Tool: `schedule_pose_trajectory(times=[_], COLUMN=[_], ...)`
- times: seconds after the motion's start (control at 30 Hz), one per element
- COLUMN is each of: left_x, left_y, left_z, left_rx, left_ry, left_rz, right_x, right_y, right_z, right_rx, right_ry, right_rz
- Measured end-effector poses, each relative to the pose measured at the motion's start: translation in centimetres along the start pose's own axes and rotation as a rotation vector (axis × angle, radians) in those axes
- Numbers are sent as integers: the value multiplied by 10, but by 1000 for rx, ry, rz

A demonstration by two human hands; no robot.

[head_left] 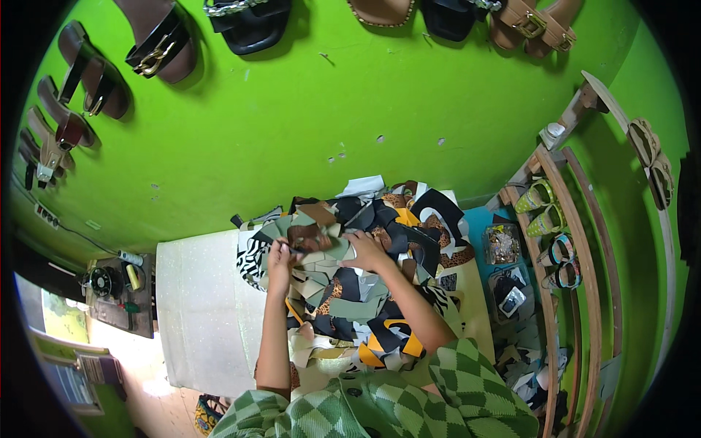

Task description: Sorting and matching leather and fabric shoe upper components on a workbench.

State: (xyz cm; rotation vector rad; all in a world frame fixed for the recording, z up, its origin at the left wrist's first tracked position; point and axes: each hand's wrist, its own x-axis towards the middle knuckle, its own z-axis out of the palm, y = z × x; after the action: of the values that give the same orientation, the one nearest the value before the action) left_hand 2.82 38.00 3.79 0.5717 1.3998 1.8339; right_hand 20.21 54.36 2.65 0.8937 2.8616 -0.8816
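Observation:
A heap of cut material scraps [358, 299] in green, black, brown, leopard, zebra and orange covers the middle of the table. My left hand [280, 261] is closed at the heap's left side, its fingers pinching the edge of a dark scrap, partly blurred. Just beyond it a brown scrap [307, 237] is smeared by motion. My right hand [365, 252] rests on the upper middle of the heap with its fingers stretched apart, touching green scraps [325, 257]. I see nothing gripped in it.
A whitish sheet [204, 306] covers the table's left part. Clear containers [502, 243] of small items stand right of the heap, before a wooden rack [566, 248] with sandals. More sandals [157, 51] hang on the green wall. A small side table [131, 299] stands at far left.

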Motion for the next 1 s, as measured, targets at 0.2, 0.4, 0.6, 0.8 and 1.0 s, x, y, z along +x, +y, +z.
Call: schedule_pose_trajectory(times=[0.2,0.4,0.6,0.8,1.0], left_x=[-54,-84,-84,-87,-94], left_y=[-24,-28,-36,-27,-50], left_z=[-27,-34,-27,13,21], left_rx=[675,650,708,796,933], left_ry=[-13,-120,-57,-122,-3], left_rz=[186,-9,188,292,288], right_x=[-16,-53,-84,-134,-157], right_y=[-5,-4,18,104,41], right_z=[23,-15,-71,-28,25], right_rx=[77,350,276,303,581], right_ry=[179,168,515,193,-286], right_rz=[41,-100,-207,17,-149])
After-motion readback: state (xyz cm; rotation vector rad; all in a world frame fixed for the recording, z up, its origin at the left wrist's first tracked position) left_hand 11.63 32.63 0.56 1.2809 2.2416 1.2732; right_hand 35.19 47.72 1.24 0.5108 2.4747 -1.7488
